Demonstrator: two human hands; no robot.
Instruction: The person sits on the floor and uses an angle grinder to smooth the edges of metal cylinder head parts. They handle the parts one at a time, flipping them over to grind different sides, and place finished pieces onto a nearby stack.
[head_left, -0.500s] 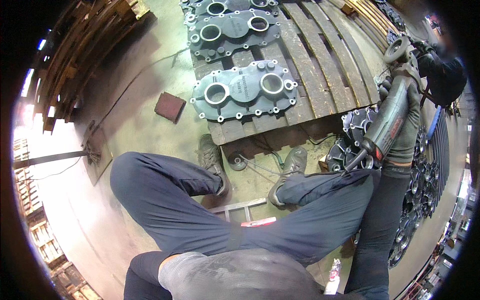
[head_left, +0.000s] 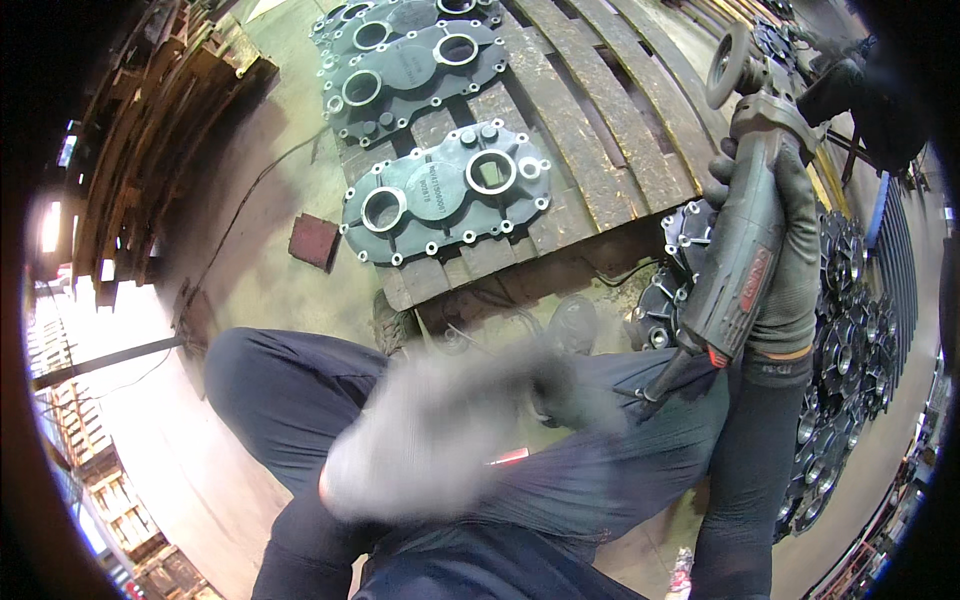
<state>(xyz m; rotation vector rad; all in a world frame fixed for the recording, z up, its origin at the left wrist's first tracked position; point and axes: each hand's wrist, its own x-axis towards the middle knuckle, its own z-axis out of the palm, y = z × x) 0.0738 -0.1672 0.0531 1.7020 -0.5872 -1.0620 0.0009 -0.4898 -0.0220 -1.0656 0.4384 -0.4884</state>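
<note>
Trousers (head_left: 285, 385) fill the near side, knees apart, and over the lap the left hand (head_left: 425, 430), in a grey glove, is only a blur; whether its fingers are open or hold anything cannot be told. It hides part of the lap. To the right, the right hand (head_left: 795, 230), also gloved, has its fingers wrapped around the body of an angle grinder (head_left: 740, 260), whose cord runs toward the right knee and whose wheel is at the far end. The grinder partly blocks dark castings (head_left: 688, 228) beside the pallet's near corner; many more lie right of the forearm. Ahead, a wooden pallet (head_left: 640, 190) bears metal covers: the nearest cover (head_left: 435, 190) lies flat, with other covers (head_left: 412, 68) beyond it. A reddish block (head_left: 314, 241) sits on the floor just left of the pallet. Farther left rises stacked wood (head_left: 160, 130).
</note>
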